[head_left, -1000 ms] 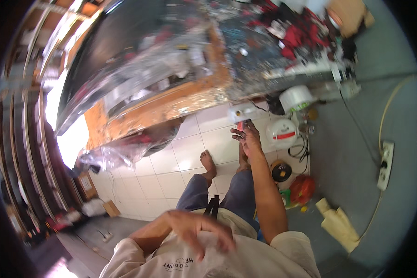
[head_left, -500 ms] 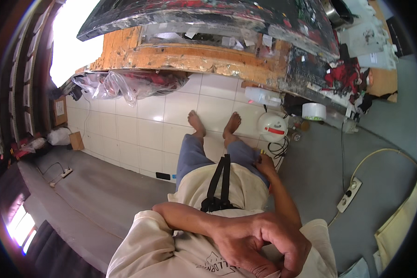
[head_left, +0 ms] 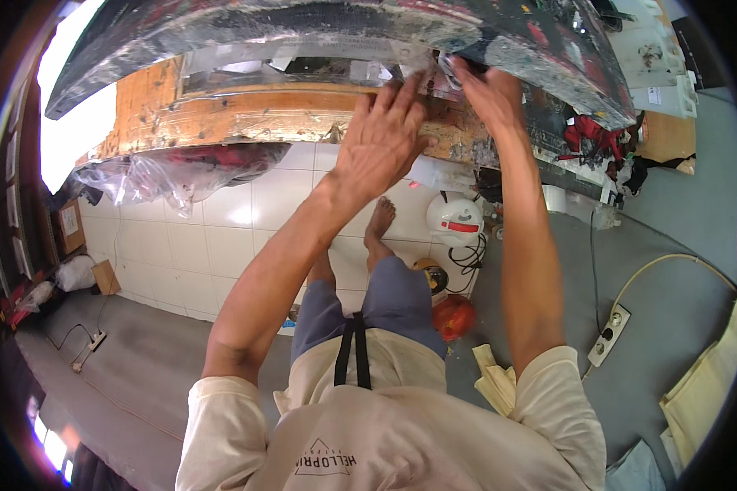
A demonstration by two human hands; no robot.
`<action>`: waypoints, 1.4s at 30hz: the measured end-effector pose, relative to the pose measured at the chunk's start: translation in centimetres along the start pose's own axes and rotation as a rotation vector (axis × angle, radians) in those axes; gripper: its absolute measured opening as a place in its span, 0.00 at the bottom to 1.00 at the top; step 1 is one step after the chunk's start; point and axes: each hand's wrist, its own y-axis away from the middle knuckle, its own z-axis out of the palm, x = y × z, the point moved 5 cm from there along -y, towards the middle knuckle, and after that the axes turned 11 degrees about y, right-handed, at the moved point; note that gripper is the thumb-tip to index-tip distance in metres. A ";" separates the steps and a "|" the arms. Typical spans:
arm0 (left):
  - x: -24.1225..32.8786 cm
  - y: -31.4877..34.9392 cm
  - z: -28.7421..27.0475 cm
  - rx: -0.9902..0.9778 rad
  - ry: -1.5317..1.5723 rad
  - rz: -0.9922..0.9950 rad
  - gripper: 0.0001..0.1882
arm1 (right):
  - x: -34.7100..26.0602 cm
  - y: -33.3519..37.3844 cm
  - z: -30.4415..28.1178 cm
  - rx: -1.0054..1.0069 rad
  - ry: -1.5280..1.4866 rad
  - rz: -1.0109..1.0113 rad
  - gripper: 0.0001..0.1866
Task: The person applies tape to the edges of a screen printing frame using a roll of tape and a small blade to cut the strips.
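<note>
Both arms stretch forward to a wooden workbench (head_left: 246, 119) below a dark, paint-stained board (head_left: 246, 26). My left hand (head_left: 382, 135) lies over the wooden edge, fingers spread apart, fingertips at the lip of a cluttered shelf slot (head_left: 291, 45). Beside it, my right hand (head_left: 495, 94) reaches into the slot under the board. Its fingers are bent together around a small pale item (head_left: 448, 69), mostly hidden, whose kind I cannot make out. Papers and clear plastic lie in the slot.
A clear plastic bag (head_left: 164, 176) hangs under the bench at left. On the floor stand a white appliance with a red handle (head_left: 455, 221), a red bundle (head_left: 453, 317) and a power strip (head_left: 610, 335). Translucent jugs (head_left: 651, 61) sit at far right.
My left hand has gone from before my chest to the bench edge. My right hand has left my thigh and reached into the slot. My body has shifted, bringing the bench nearer.
</note>
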 end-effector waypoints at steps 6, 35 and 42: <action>-0.6 -0.8 1.3 -0.010 -0.110 -0.167 0.31 | -3.0 -3.3 2.5 -0.081 0.247 -0.059 0.30; -0.8 -1.5 1.0 -0.254 -0.138 -0.225 0.29 | 0.6 -5.2 1.5 0.088 0.299 -0.065 0.34; -0.7 -1.3 1.0 -0.226 -0.183 -0.210 0.28 | 0.7 -5.6 1.1 0.108 0.310 -0.068 0.35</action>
